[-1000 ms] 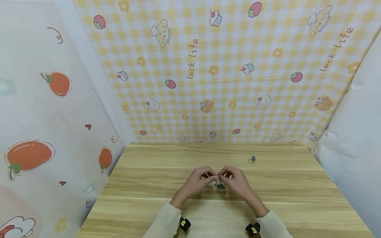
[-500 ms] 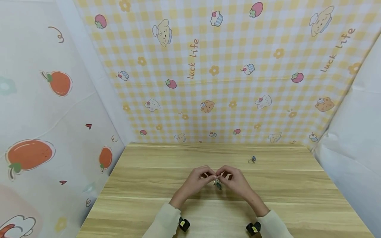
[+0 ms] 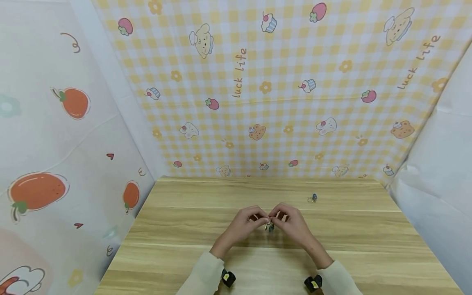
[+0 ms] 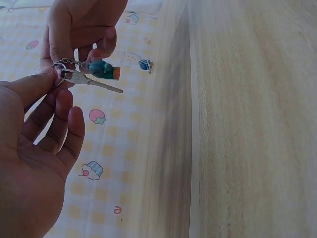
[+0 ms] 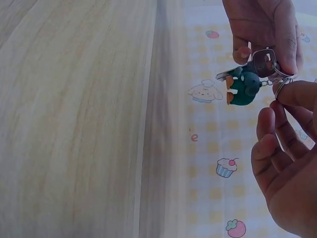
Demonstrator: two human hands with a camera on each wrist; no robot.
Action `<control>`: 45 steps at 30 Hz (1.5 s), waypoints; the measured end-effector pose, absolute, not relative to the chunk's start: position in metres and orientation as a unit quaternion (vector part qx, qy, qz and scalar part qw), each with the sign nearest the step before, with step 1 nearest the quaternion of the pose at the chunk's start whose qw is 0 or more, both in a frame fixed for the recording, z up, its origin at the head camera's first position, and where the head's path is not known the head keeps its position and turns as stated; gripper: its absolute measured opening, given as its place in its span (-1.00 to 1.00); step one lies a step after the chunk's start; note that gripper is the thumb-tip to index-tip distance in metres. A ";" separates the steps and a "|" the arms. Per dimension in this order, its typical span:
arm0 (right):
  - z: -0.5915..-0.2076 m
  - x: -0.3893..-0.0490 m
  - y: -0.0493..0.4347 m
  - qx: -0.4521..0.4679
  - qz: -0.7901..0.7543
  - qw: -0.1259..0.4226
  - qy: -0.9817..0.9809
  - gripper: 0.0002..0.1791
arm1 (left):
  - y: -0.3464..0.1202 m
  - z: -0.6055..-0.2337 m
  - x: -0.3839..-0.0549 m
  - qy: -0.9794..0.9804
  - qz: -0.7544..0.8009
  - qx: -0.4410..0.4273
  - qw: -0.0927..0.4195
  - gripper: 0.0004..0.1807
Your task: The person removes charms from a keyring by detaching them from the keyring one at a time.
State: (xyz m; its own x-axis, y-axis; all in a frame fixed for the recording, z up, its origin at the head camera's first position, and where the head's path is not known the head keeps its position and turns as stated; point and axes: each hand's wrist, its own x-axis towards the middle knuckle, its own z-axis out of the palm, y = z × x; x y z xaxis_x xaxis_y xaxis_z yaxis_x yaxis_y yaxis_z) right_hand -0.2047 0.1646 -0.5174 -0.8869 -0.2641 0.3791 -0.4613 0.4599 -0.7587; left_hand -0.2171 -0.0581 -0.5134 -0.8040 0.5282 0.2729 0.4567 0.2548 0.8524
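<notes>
Both hands meet above the middle of the table in the head view, fingertips together at a metal key ring [image 4: 58, 74]. My left hand [image 3: 245, 223] pinches the ring between thumb and forefinger; its other fingers curl loosely. From the opposite side my right hand [image 3: 293, 225] pinches the ring as well, seen close up in the right wrist view. A silver key [image 4: 101, 85] hangs from the ring. Beside it dangles a small dark green animal-shaped charm [image 5: 243, 88] with orange feet, on a short chain. The fingertips partly hide the ring.
Farther back and to the right on the wooden table [image 3: 184, 200] lies another small keychain [image 3: 313, 198] with a blue charm and a ring. A yellow checked cloth [image 3: 280, 110] with cartoon prints forms the back wall. White sheets flank both sides.
The green charm has swung slightly left and turned beneath the ring. My right hand has lifted a little, while my left stays nearly still. Both keep hold of the ring.
</notes>
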 end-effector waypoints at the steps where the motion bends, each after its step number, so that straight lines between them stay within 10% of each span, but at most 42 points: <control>1: -0.518 -0.205 0.165 0.218 0.474 0.103 -0.847 -0.77 | -0.058 -0.514 -0.217 0.792 0.525 0.310 0.033 -0.85; 45: -0.506 -0.205 0.158 0.203 0.387 0.153 -0.886 -0.74 | -0.066 -0.510 -0.220 0.790 0.504 0.342 0.065 -0.83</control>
